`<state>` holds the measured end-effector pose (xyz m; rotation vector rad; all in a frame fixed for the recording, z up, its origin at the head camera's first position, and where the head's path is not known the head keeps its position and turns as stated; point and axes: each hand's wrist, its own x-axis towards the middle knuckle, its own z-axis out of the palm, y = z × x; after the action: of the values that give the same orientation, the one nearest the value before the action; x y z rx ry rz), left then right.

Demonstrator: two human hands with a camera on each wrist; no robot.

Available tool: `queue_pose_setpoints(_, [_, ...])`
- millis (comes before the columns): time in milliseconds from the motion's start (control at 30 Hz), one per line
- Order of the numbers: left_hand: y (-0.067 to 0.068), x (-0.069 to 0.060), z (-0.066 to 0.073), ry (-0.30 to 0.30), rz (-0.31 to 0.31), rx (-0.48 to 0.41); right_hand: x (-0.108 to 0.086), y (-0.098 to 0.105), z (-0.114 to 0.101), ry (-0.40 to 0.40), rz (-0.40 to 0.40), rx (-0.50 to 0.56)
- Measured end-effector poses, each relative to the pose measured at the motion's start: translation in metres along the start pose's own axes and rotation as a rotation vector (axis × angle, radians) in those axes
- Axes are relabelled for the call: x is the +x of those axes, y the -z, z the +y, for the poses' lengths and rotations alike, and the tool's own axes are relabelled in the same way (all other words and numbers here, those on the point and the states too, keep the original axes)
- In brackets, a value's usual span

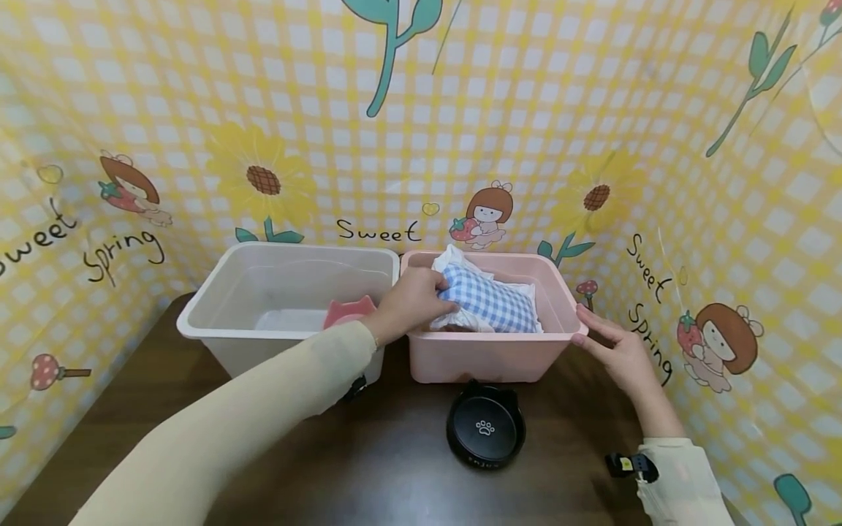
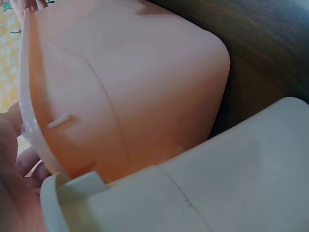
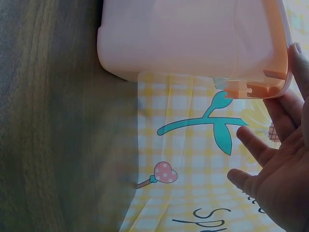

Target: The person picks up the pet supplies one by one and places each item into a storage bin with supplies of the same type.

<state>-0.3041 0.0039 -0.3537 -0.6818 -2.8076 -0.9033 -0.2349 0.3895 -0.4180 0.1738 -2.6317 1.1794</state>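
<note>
A small blue-and-white checked cushion with a white frilled edge lies tilted inside the pink bin. My left hand reaches over the bin's left rim and grips the cushion's left end between thumb and fingers. In the left wrist view, the fingertips of my left hand pass behind the pink rim and are partly hidden. At the bin's right front corner, my right hand pinches the rim. The right wrist view shows the thumb of my right hand on top and fingers beneath the rim.
Left of the pink bin stands a light grey bin, holding a pink cat-eared item. A black bowl with a paw print sits in front on the dark wooden table. Yellow checked sheeting hangs behind and at both sides.
</note>
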Motion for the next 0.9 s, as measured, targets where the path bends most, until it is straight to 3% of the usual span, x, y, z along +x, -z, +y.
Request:
queue_pose_setpoints(300, [0.003, -0.008, -0.007, -0.033, -0.03, 0.038, -0.002, 0.001, -0.005, -0.028, 0.0, -0.019])
queue_pose_setpoints(667, [0.011, -0.02, -0.008, 0.0, -0.014, -0.054, 0.001, 0.001, -0.006, -0.023, -0.023, 0.028])
queue_pose_setpoints(900, [0.015, -0.035, -0.004, -0.063, -0.013, -0.136, 0.0, 0.001, -0.006, -0.015, -0.024, 0.02])
